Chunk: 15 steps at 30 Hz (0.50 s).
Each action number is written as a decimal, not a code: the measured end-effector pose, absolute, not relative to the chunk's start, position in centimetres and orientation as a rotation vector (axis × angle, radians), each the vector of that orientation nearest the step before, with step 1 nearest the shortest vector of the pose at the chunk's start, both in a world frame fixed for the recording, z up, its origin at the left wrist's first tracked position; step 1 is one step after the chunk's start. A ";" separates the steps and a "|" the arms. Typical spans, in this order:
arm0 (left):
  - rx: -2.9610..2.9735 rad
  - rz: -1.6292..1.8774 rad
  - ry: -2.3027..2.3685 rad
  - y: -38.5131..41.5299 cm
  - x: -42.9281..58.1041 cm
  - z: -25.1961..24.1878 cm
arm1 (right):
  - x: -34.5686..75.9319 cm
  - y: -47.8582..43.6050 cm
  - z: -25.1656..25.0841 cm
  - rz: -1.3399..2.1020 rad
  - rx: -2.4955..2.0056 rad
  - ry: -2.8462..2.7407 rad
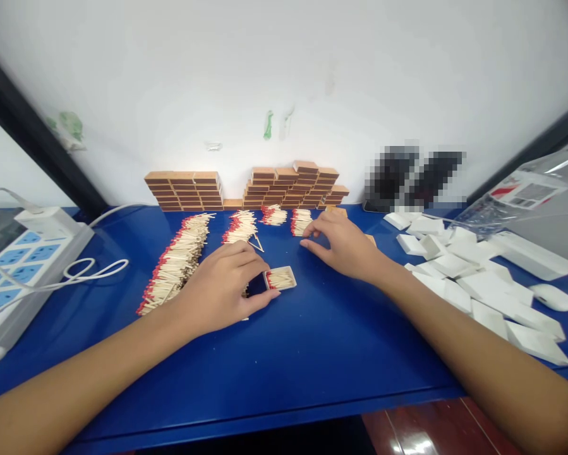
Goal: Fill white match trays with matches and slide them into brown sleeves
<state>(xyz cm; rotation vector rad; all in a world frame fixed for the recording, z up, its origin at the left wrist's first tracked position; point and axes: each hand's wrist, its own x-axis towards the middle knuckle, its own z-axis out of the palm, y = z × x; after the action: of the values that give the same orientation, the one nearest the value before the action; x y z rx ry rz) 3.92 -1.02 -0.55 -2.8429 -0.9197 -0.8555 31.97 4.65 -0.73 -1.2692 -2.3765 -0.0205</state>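
A small white matchbox tray [294,285] with matches [280,278] in it rests on the blue table. My left hand [227,278] grips its left end between thumb and fingers. My right hand [343,243] is beside a small pile of red-tipped matches [301,222], fingers curved, with a gap between thumb and forefinger. I see nothing held there. Farther left lie another small match pile [274,215], a medium pile [241,226] and a long row of matches [174,262], partly hidden by my left hand. Orange-brown pieces [337,211] show behind my right hand.
Stacked brown matchboxes [184,189] and a stepped stack [290,186] stand along the wall. Several white trays [459,265] are heaped at right, near a white mouse [555,297]. At left is a power strip [25,268] with a white cable [96,268].
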 end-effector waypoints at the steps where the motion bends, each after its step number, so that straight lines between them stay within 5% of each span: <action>1: -2.844 -0.854 -0.920 -1.0 3.9 -0.5 | 32.2 4.9 -1.0 -0.035 -1.290 -2.383; 15: -2.854 -0.893 -0.895 -1.2 4.0 -0.5 | 32.7 6.1 -2.1 -0.023 -1.285 -2.397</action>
<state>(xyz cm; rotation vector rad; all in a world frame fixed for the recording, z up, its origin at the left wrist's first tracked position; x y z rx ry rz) 4.02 -1.16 -0.48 -2.8539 -0.8946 -0.8931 32.69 6.05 -2.08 -1.2854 -2.3974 -0.0230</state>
